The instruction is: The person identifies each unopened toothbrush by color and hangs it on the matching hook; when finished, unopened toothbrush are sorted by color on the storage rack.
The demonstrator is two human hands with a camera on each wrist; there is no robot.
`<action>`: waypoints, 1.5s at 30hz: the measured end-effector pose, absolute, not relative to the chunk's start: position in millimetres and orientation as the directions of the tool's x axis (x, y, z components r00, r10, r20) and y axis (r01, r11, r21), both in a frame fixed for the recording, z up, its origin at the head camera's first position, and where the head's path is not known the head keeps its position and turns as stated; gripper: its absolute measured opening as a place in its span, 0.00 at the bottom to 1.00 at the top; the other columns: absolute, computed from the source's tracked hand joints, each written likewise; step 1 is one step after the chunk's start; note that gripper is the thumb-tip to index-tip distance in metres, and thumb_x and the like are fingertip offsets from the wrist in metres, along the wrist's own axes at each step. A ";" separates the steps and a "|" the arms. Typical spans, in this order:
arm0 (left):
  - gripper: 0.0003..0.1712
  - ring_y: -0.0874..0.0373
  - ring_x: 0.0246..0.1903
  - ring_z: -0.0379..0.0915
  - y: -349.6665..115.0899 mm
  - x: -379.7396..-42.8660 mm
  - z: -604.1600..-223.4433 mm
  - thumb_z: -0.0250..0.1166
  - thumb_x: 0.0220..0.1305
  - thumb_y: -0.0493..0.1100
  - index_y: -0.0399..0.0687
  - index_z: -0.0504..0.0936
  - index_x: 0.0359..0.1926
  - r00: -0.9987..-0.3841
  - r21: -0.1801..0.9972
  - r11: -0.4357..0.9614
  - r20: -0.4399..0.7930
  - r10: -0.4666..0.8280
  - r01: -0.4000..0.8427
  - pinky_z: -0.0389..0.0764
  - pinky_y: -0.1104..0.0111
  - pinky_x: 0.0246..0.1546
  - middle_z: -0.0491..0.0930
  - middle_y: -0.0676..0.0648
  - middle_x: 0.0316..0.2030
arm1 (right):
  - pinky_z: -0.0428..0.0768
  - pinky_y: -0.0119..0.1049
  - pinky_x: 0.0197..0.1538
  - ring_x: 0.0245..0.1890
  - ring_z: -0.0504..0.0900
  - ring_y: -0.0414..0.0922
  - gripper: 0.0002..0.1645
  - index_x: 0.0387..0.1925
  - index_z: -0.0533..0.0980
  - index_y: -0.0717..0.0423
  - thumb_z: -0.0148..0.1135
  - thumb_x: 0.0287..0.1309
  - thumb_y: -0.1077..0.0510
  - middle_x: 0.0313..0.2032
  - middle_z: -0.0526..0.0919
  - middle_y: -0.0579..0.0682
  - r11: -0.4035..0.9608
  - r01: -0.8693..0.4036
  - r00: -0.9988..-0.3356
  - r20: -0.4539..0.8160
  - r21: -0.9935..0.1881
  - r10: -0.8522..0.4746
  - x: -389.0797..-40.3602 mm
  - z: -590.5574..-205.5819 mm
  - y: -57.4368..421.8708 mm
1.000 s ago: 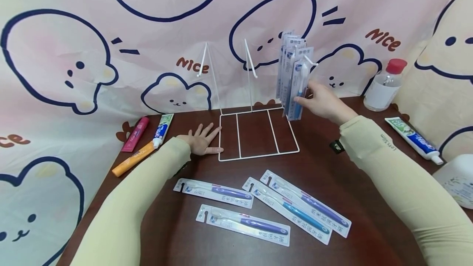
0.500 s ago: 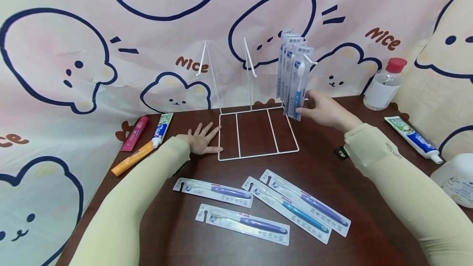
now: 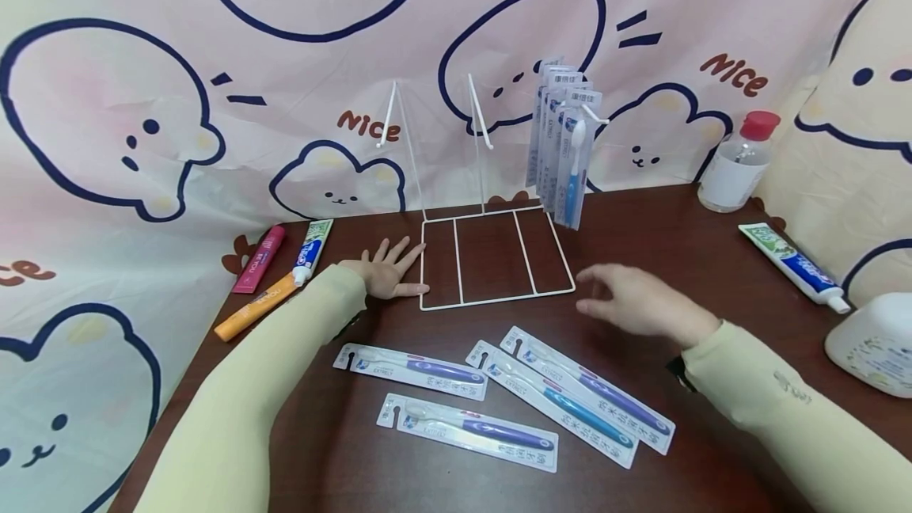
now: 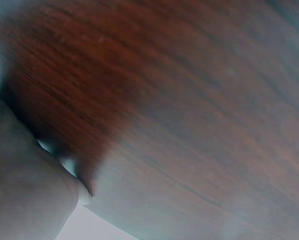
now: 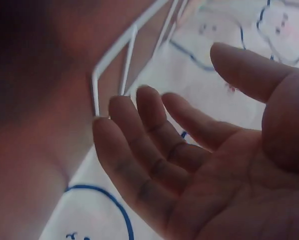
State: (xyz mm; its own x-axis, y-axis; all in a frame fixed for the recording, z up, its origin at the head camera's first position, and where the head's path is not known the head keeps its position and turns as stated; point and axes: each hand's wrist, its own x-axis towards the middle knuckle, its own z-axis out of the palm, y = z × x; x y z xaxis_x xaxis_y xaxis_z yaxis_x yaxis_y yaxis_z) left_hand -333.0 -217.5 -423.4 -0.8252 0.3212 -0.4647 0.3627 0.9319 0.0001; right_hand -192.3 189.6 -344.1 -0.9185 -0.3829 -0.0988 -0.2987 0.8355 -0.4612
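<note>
A white wire rack [image 3: 497, 302] stands at the back of the table, with hooks sticking out above its base. Several packaged toothbrushes [image 3: 574, 169] hang in a row from its right hook, while the left hook [image 3: 388, 119] and middle hook [image 3: 480, 113] carry nothing. My left hand [image 3: 388, 271] lies flat with spread fingers at the left edge of the base. To the right of the base, my right hand [image 3: 637, 301] hovers with relaxed, slightly bent fingers; its palm [image 5: 224, 185] holds nothing. Closer to me lie packaged toothbrushes, among them a blue one [image 3: 563, 410] and a purple one [image 3: 477, 435].
On the left lie a pink tube [image 3: 260, 261], an orange tube [image 3: 256, 307] and a toothpaste tube [image 3: 312, 252]. Along the right are a red-capped bottle [image 3: 737, 165], another toothpaste tube [image 3: 792, 266] and a white container [image 3: 875, 345]. A patterned cloth [image 3: 321, 62] hangs behind.
My right hand has let go of the front hanging toothbrush package and moved down and toward me. The left hand has stayed in place.
</note>
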 end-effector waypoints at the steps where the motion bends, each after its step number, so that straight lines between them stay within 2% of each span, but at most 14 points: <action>1: 0.56 0.44 0.67 0.17 -217.3 -332.6 -423.1 0.32 0.41 0.87 0.77 0.19 0.65 -0.825 -0.002 0.931 -0.465 0.322 0.365 0.35 0.38 0.58 0.18 0.54 0.69 | 0.74 0.40 0.35 0.34 0.75 0.45 0.29 0.56 0.70 0.57 0.60 0.57 0.46 0.38 0.77 0.51 0.835 -0.307 -0.914 -0.102 -0.457 -0.392 -184.3 -348.1 188.4; 7: 0.56 0.41 0.67 0.19 -216.2 -329.2 -419.0 0.32 0.44 0.86 0.73 0.21 0.67 -0.817 0.019 0.926 -0.463 0.343 0.378 0.34 0.37 0.57 0.20 0.51 0.69 | 0.72 0.39 0.35 0.33 0.72 0.41 0.30 0.52 0.74 0.56 0.65 0.51 0.44 0.36 0.75 0.47 0.849 -0.344 -0.904 -0.104 -0.402 -0.415 -142.1 -372.8 183.7; 12: 0.56 0.40 0.67 0.18 -217.3 -327.6 -417.1 0.33 0.45 0.85 0.70 0.23 0.69 -0.822 0.042 0.923 -0.441 0.361 0.383 0.33 0.36 0.56 0.21 0.49 0.70 | 0.70 0.37 0.31 0.30 0.68 0.40 0.36 0.53 0.75 0.55 0.70 0.43 0.42 0.37 0.72 0.47 0.892 -0.363 -0.908 -0.114 -0.271 -0.404 -121.0 -382.7 179.8; 16: 0.56 0.40 0.67 0.18 -217.6 -328.0 -416.9 0.33 0.45 0.85 0.70 0.23 0.68 -0.819 0.040 0.923 -0.446 0.360 0.384 0.33 0.36 0.56 0.21 0.50 0.70 | 0.70 0.36 0.29 0.30 0.68 0.41 0.37 0.52 0.75 0.55 0.74 0.39 0.45 0.36 0.71 0.47 0.902 -0.377 -0.909 -0.103 -0.210 -0.404 -115.7 -385.0 179.5; 24: 0.56 0.38 0.67 0.22 -217.8 -325.9 -415.1 0.33 0.46 0.84 0.68 0.23 0.69 -0.826 0.013 0.917 -0.430 0.365 0.399 0.37 0.36 0.56 0.23 0.47 0.70 | 0.72 0.39 0.31 0.28 0.71 0.41 0.30 0.47 0.76 0.54 0.75 0.37 0.57 0.31 0.74 0.47 0.894 -0.388 -0.906 -0.083 -0.226 -0.415 -128.3 -382.1 181.4; 30: 0.55 0.38 0.67 0.22 -217.3 -323.3 -413.9 0.33 0.49 0.83 0.67 0.24 0.70 -0.825 0.008 0.911 -0.420 0.377 0.412 0.38 0.36 0.57 0.24 0.46 0.70 | 0.70 0.40 0.33 0.28 0.69 0.41 0.24 0.40 0.74 0.49 0.75 0.38 0.57 0.29 0.71 0.45 0.906 -0.340 -0.907 -0.164 -0.253 -0.387 -136.8 -379.6 185.2; 35: 0.55 0.39 0.67 0.21 -215.8 -325.1 -414.3 0.34 0.48 0.83 0.68 0.24 0.69 -0.825 0.017 0.915 -0.426 0.372 0.404 0.37 0.37 0.57 0.23 0.47 0.70 | 0.70 0.39 0.30 0.27 0.70 0.42 0.18 0.35 0.74 0.49 0.73 0.42 0.55 0.28 0.73 0.45 0.898 -0.322 -0.930 -0.078 -0.301 -0.359 -141.2 -367.4 194.0; 40: 0.57 0.39 0.67 0.20 -216.4 -328.6 -415.3 0.34 0.46 0.84 0.68 0.23 0.69 -0.822 0.013 0.918 -0.440 0.361 0.397 0.37 0.36 0.57 0.22 0.48 0.70 | 0.78 0.42 0.28 0.28 0.77 0.44 0.22 0.41 0.73 0.52 0.71 0.46 0.52 0.33 0.79 0.51 0.836 -0.282 -0.952 0.032 -0.470 -0.304 -148.5 -343.1 195.0; 45: 0.56 0.39 0.67 0.21 -216.6 -326.0 -414.7 0.34 0.47 0.84 0.68 0.23 0.69 -0.818 0.017 0.917 -0.447 0.363 0.398 0.37 0.36 0.57 0.22 0.48 0.70 | 0.80 0.49 0.33 0.34 0.80 0.48 0.26 0.47 0.70 0.52 0.69 0.48 0.50 0.42 0.79 0.54 0.731 -0.314 -0.944 0.116 -0.606 -0.309 -154.7 -317.9 176.7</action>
State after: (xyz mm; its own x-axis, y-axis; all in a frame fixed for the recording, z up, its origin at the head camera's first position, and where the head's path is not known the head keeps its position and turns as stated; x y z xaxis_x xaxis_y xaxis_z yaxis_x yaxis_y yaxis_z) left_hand -326.0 -216.6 -414.7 -0.8179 0.3629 -0.4465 0.3977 0.9173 0.0171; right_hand -154.7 176.7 -317.9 -0.9439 -0.3094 0.1156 -0.3138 0.7308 -0.6061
